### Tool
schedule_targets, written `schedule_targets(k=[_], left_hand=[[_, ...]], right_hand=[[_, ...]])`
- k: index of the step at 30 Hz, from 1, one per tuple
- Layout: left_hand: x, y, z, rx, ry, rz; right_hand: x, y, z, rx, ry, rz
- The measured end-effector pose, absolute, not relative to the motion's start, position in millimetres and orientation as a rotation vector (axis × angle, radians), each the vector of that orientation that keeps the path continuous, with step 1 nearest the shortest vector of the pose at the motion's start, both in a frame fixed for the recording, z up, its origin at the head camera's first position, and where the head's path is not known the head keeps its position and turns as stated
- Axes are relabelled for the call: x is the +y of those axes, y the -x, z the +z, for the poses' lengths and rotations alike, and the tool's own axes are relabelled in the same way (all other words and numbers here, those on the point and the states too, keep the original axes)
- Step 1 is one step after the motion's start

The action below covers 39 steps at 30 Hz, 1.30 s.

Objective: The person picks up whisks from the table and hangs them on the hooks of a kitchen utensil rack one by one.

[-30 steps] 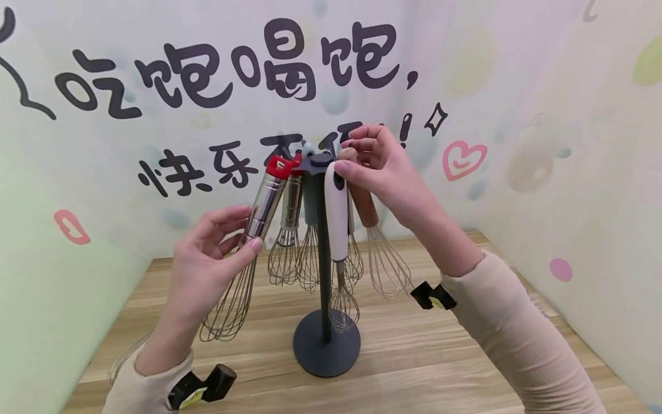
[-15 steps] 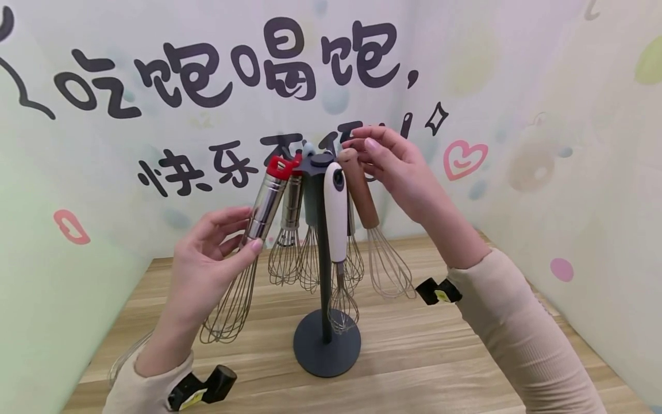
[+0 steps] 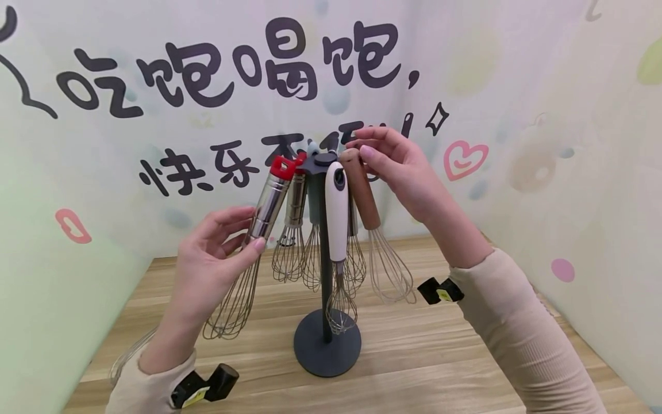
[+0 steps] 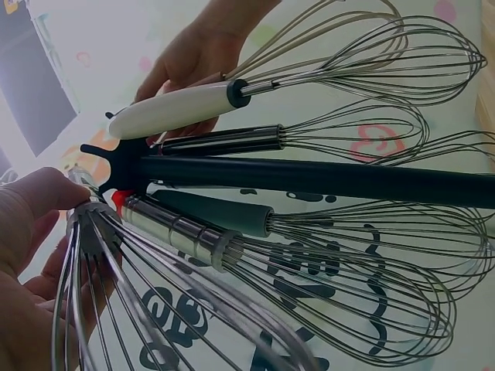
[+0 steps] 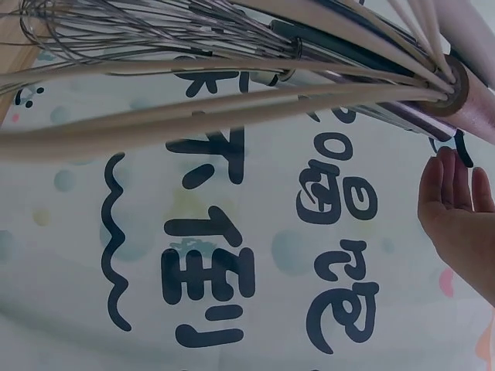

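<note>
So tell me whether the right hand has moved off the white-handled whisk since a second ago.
Yes. The right hand has drawn right, away from the white-handled whisk hanging on the stand; its fingertips now sit by the wooden-handled whisk.

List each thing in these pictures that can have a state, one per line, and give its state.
Left hand: pinches the steel whisk's handle.
Steel whisk with red cap: tilted, top at the rack.
Right hand: fingers at the top of the brown-handled whisk.
Brown-handled whisk: hanging, slightly tilted.
White-handled whisk: hanging straight down.
Rack: upright on the table.
</note>
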State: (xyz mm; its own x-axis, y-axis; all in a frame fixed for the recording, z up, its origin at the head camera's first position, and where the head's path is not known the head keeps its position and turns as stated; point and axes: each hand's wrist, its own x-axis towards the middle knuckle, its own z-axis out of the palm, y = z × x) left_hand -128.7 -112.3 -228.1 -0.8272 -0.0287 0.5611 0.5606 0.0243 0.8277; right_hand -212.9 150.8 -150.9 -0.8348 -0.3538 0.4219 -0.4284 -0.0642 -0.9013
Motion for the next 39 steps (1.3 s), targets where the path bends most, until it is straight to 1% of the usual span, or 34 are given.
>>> schedule_targets(k=[12,25,39], left_hand=[[-112.1,130.7,-229.4,-1.895,0.548,-1.836],[-114.7,132.9,-228.6,-1.945,0.455,-1.824],[-111.7,140.6,-230.5,-2.004,0.467,-1.844]], right_hand=[[149.8,214.4,-152.1,-2.083,-0.885,2.091],[148.9,217.3,-152.8,-2.083,-0.894,2.110],[148.7,218.7,-153.7,-2.059,-0.898,2.120]])
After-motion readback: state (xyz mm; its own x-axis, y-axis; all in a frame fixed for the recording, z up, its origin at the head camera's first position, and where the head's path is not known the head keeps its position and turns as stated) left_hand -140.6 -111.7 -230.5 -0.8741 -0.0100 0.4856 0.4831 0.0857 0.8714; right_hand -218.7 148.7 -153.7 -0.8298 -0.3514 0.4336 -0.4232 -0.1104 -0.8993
